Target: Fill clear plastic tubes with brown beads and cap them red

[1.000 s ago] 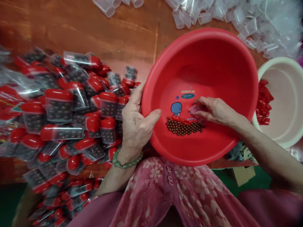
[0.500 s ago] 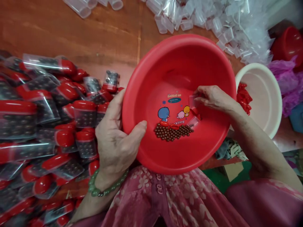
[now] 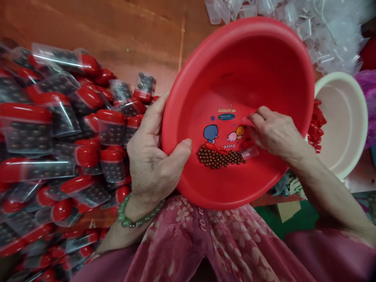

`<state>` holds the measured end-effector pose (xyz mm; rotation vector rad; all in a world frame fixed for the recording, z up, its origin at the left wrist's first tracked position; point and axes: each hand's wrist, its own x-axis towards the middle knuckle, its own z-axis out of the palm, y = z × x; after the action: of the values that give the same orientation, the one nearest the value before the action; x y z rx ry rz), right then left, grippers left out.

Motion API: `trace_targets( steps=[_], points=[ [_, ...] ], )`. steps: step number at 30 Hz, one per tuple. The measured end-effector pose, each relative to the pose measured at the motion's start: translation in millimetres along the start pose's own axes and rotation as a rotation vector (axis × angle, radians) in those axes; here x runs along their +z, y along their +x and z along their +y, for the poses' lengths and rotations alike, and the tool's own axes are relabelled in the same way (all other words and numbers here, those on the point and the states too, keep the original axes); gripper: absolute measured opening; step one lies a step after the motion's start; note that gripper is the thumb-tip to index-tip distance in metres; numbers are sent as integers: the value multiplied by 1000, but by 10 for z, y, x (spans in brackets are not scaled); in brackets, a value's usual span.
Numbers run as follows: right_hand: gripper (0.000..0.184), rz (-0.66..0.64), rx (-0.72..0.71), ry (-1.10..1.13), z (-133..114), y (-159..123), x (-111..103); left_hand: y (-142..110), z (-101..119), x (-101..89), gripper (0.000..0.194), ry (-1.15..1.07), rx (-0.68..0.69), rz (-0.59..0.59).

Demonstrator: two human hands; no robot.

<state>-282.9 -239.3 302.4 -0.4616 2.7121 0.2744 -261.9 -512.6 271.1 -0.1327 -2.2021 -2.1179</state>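
Note:
My left hand [image 3: 154,150] grips the rim of a red plastic basin [image 3: 243,25], thumb inside and fingers behind it. A small heap of brown beads [image 3: 220,158] lies in the basin below a printed cartoon bird, with a couple of red caps [image 3: 216,148] on top. My right hand [image 3: 274,133] is inside the basin just right of the beads. Its fingers are closed on a small transparent plastic tube [image 3: 250,152], partly hidden by the hand. A green bead bracelet [image 3: 138,217] circles my left wrist.
Left of the basin, on a wooden table [image 3: 88,27], lies a big heap of bagged tubes [image 3: 73,133] with red caps and dark beads. A cream basin [image 3: 342,125] holds red caps at right. Bagged transparent tubes [image 3: 293,19] lie at the top. My pink floral lap lies below.
The basin now sits further right and higher in view, and it tilts more. My right hand has moved down and right, closer to the tube's lower end.

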Motion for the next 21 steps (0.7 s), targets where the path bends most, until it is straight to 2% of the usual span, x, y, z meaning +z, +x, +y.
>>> trace_targets(
  steps=[4, 9, 13, 17, 21],
  points=[
    [25, -143, -60, 57, -103, -12, 166, 11, -12, -18, 67, 17, -20, 12],
    [26, -73, -19, 131, 44, -8, 360, 53, -15, -2, 69, -20, -19, 11],
    [32, -113, -204, 41, 37, -21, 404, 90, -15, 16, 68, 5, -28, 16],
    [37, -137, -392, -56, -115, -88, 439, 132, -7, 23, 62, 19, -45, 19],
    [38, -149, -569, -92, -282, -203, 522, 168, 4, 63, 59, -58, -79, 17]
  ],
)
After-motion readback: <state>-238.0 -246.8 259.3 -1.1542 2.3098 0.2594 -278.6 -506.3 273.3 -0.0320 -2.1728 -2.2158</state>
